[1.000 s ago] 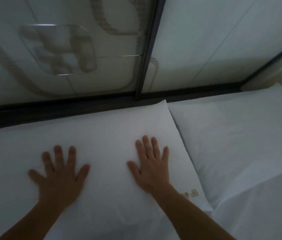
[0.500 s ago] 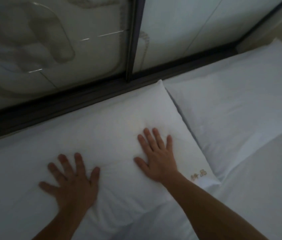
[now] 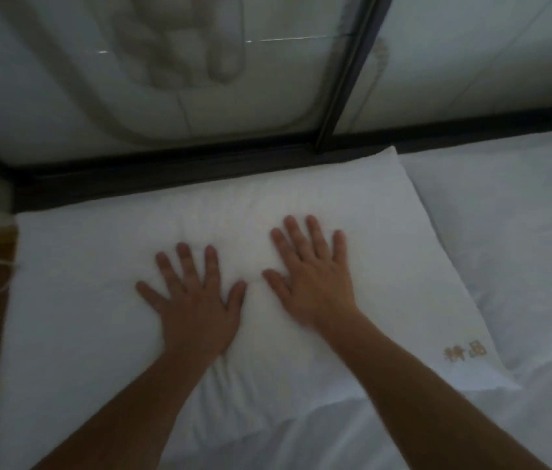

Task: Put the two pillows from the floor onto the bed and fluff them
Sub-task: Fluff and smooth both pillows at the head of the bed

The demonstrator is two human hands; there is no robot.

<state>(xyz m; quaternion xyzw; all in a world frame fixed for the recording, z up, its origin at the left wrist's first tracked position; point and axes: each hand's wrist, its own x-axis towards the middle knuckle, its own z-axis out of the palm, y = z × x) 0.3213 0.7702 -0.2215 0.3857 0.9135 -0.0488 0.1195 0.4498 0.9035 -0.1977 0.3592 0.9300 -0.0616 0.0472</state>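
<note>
Both my palms are flat on the near pillow (image 3: pixel 301 205), left hand (image 3: pixel 196 300) and right hand (image 3: pixel 315 283) side by side, fingers spread wide. It's on the bed (image 3: pixel 471 435), touching the second pillow (image 3: pixel 512 232) to its right.

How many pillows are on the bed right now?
2. One pillow lies under both flat hands, left hand and right hand; the second pillow lies beside it, partly cut off at the right edge.
</note>
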